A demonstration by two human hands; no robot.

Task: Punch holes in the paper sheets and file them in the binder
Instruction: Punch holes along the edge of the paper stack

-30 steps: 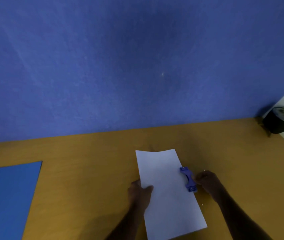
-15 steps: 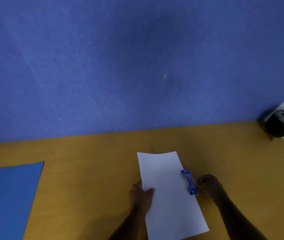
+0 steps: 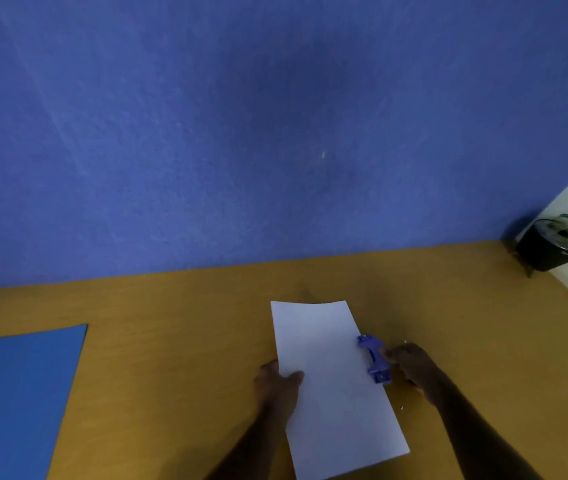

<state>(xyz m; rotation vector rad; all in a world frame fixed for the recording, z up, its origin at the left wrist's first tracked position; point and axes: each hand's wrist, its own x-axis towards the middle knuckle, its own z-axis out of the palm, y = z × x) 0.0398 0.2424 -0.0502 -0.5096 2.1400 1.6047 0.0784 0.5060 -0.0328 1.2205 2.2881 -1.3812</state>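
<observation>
Binder (image 3: 16, 400), blue and closed flat, lies at the far left of your bench (image 3: 171, 341), well apart from the paper. Your left hand (image 3: 277, 386) pinches the left edge of the white paper sheets (image 3: 334, 386), thumb on top and the other fingers hidden beneath, while your right hand (image 3: 410, 367) is curled loosely closed against the small blue hole punch (image 3: 374, 358), which sits clamped on the sheets' right edge. No brand, label or writing is readable on the paper, punch or binder, and a black potted plant (image 3: 552, 244) stands at the far right corner.
</observation>
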